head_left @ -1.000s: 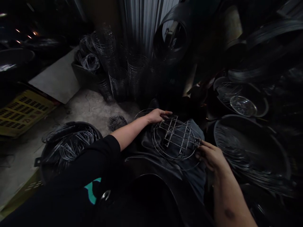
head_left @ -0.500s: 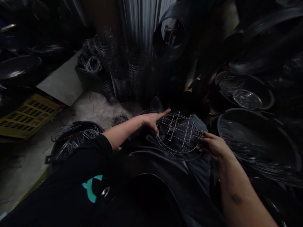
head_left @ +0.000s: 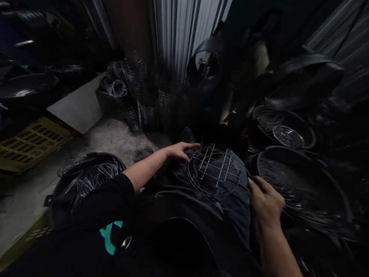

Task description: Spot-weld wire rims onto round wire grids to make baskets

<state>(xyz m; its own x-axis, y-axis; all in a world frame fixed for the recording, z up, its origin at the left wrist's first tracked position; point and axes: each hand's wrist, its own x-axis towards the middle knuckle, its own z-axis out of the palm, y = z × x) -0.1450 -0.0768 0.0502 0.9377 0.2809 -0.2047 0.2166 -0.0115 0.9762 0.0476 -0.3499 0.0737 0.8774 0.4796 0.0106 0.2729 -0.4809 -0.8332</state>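
A round wire rack (head_left: pixel 220 168) with crossed bars rests on the lap, over dark cloth. At its left rim is my left hand (head_left: pixel 181 151), index finger stretched out and thumb apart, touching or very near the wire. My right hand (head_left: pixel 265 198) is off the rack, just to its right, with fingers bent together beside the lap cloth (head_left: pixel 240 207). Whatever those fingers may hold is too dark to make out. Thin loose wire loops lie around the rack's edge.
A tub of bent wires (head_left: pixel 89 177) stands at the left, near a yellow crate (head_left: pixel 37 142). Large round basins (head_left: pixel 305 188) with wire pieces are at the right. Stacked wire rings (head_left: pixel 147 111) stand on the floor ahead.
My right hand has let go of the rack's right rim and moved down and right. My left hand has shifted slightly left. The whole view has tilted a little.
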